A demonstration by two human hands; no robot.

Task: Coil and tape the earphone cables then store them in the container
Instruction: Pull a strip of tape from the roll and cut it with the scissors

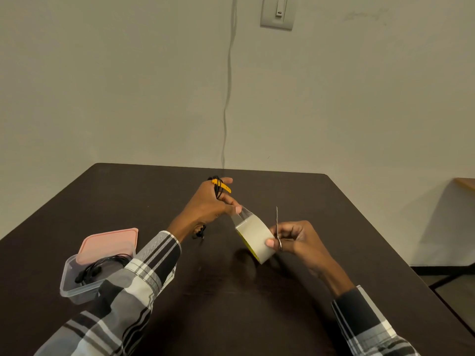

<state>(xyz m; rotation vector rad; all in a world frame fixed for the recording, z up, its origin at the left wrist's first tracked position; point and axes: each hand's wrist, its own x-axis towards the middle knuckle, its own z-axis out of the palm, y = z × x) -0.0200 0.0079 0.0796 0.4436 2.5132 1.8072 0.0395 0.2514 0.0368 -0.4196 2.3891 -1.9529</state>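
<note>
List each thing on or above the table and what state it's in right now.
left hand: pinches pulled tape end, holds coiled cable
coiled cable: black, wound round left fingers
tape roll: partly unrolled, held off table
right hand: grips roll and scissors
scissors: blades up
container: open, earphones inside
lid: off, leaning on container

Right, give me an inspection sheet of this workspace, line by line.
Surface: dark table, with a container at its left.
Job's things: tape roll held above the table, a clear strip pulled from it; earphone cable coiled round the left fingers; clear container holding black earphones, its pink lid lying askew on it.
Clutter: nothing seen.
Hands: left hand pinches the strip's end; right hand holds roll and scissors, blades up.
Cables: a thin grey cable runs down the wall behind the table.
Surroundings: plain wall, switch plate, wooden ledge at right.
</note>
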